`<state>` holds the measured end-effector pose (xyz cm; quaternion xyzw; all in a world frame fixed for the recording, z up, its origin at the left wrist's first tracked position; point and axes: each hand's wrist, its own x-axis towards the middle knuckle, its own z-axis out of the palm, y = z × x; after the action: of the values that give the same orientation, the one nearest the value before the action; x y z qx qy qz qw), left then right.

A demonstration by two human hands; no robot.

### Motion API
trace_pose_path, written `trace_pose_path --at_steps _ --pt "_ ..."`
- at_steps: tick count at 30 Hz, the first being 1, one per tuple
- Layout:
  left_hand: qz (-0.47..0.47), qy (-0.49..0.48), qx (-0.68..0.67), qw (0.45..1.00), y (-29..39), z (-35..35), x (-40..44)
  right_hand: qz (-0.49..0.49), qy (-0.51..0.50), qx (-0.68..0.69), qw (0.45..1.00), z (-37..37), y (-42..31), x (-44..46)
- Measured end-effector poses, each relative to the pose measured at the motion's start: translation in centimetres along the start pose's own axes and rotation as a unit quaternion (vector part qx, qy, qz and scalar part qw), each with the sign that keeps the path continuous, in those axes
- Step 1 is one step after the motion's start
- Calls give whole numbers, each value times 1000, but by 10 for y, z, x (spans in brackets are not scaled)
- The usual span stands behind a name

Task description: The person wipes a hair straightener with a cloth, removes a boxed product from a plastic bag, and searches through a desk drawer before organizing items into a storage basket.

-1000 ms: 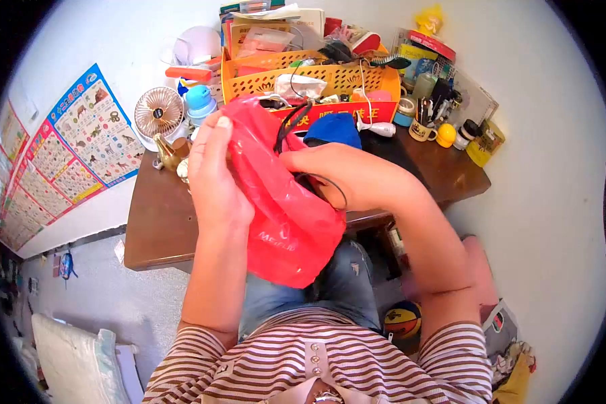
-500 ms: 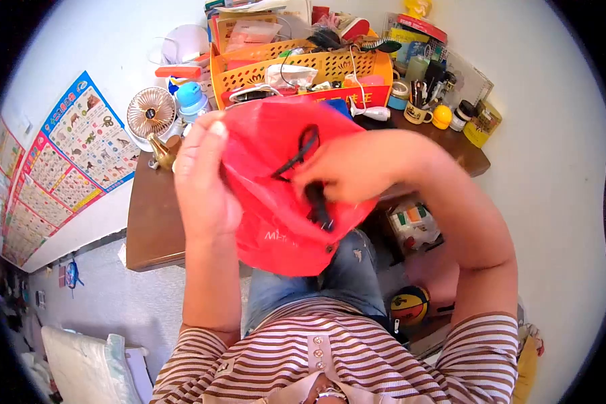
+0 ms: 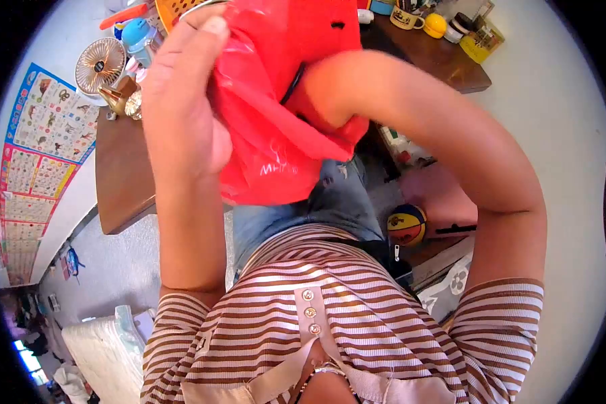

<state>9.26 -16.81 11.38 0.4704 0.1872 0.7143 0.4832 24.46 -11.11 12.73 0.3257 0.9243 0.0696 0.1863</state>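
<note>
My left hand (image 3: 185,101) grips the left edge of a red plastic bag (image 3: 266,145) with pale lettering on its front, thumb on the near side. The bag hangs above my lap, its mouth turned to the right. Inside that mouth is my right hand (image 3: 333,87), entered up to about the wrist, so its fingers are hidden. A short piece of black cord (image 3: 293,84) shows at the opening beside the right hand; the remainder of it is out of sight.
Behind the bag stands a brown desk (image 3: 124,178) with a small fan (image 3: 99,66), a blue-capped bottle (image 3: 140,37), a mug (image 3: 405,18) and jars. A basketball (image 3: 406,224) sits below at the right. An animal chart (image 3: 54,114) hangs on the left wall.
My right hand, earlier in front of the bag with a bundled black cable, has gone into the bag. The bag has moved up in view, and the camera has tilted further down.
</note>
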Motion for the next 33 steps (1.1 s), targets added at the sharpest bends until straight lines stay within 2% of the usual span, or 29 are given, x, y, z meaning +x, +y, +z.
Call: trace_pose_path --at_steps 3,5,7,8,9,11,13,14,15,16,17,18,19,21,23,25,26,27,29,30,31,33 --pt "-15 -9 9 1000 -6 7 -9 93 59 111 988 12 -17 -8" --pt "-22 71 6 997 -4 10 -14 124 78 147 978 6 -11 -9" --pt "-7 68 4 998 1 6 -14 -133 42 66 988 -17 11 -15" --pt "-11 73 -5 997 2 6 -16 -155 91 134 975 -20 16 -20" --pt "-17 78 -13 997 3 6 -18 -156 91 134 974 -19 15 -20" --pt "-14 74 -9 997 -3 8 -25 -100 76 27 992 -17 9 -26" --pt "-14 62 -8 998 -3 9 -26 -64 72 57 994 -4 14 -34" --pt "12 113 13 993 -1 8 -26 -116 290 156 937 16 25 -38" --pt "38 166 33 985 0 5 -26 -164 488 244 822 32 35 -43" --pt "43 124 22 991 4 -1 -26 -78 511 368 773 40 34 -55" --pt "44 126 20 991 5 -2 -27 8 521 482 705 50 27 -71" --pt "50 132 17 990 6 -2 -28 84 466 556 683 66 21 -85" --pt "56 138 14 989 6 -2 -30 66 442 551 705 98 20 -84" --pt "45 155 30 986 3 5 -34 31 395 632 666 137 -8 -75" --pt "36 124 4 992 -3 8 -36 -5 282 753 594 159 -38 -72" --pt "28 138 10 990 -9 10 -35 -60 163 868 465 174 -66 -77" --pt "26 159 21 987 -10 11 -36 3 122 791 599 174 -66 -86" --pt "22 157 22 987 -10 11 -38 4 122 793 596 174 -59 -95" --pt "3 138 28 990 -9 8 -40 6 111 676 729 170 -40 -110" --pt "3 136 29 990 -10 1 -41 43 156 714 681 161 -35 -117" --pt "-21 109 65 992 -13 -9 -46 56 190 688 698 142 -23 -129" --pt "-52 77 98 991 -16 -10 -54 50 300 693 654 109 -16 -138"
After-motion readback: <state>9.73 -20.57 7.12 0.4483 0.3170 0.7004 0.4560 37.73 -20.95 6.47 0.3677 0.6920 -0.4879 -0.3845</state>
